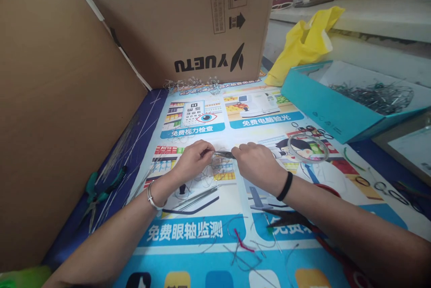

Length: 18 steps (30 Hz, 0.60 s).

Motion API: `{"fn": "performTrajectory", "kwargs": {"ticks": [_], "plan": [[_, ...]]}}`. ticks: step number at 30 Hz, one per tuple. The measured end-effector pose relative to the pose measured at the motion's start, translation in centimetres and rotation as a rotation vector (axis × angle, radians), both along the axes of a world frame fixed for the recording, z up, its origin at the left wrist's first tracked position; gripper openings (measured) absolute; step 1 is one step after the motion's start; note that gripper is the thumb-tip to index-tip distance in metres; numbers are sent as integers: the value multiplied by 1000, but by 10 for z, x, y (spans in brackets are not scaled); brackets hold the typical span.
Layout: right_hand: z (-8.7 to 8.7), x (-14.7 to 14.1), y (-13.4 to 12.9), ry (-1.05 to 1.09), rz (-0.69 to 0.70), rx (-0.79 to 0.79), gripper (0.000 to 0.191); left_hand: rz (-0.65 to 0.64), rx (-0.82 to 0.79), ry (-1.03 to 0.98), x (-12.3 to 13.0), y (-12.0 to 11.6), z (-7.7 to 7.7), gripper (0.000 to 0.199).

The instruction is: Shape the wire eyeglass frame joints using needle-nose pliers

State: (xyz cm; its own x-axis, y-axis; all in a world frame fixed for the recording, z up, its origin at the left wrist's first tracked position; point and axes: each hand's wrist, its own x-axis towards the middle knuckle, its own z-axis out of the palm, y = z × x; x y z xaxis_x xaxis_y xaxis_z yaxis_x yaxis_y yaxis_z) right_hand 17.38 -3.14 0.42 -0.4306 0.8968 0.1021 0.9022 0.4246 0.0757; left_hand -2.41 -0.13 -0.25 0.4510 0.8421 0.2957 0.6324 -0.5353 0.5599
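My right hand (257, 164) is closed around a tool with pointed metal jaws (225, 154), which look like plier jaws; its handles are hidden in the fist. The jaws point left, toward the pinched fingertips of my left hand (191, 161). Thin wire (215, 170) bent into loops hangs at those fingertips and spreads below both hands. Exactly how the jaws meet the wire is too small to tell. Just below my left hand, several straight wire pieces (195, 199) lie on the printed sheet (232, 238).
Green-handled pliers (101, 193) and long wires lie at left. Dark scissors (289, 219) sit under my right forearm. A tape roll (308, 148), small rings (316, 131) and a teal box (319, 104) of wire pieces are at right. Cardboard walls (175, 23) stand behind and left.
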Motion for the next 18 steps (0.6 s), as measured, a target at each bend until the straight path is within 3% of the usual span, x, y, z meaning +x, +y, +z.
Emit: {"fn": "performTrajectory", "kwargs": {"ticks": [7, 18], "plan": [[3, -3, 2, 14, 5, 7, 19, -9, 119, -53, 0, -1, -3, 12], [32, -9, -12, 37, -44, 115, 17, -14, 354, -325, 2, -11, 1, 8]]}}
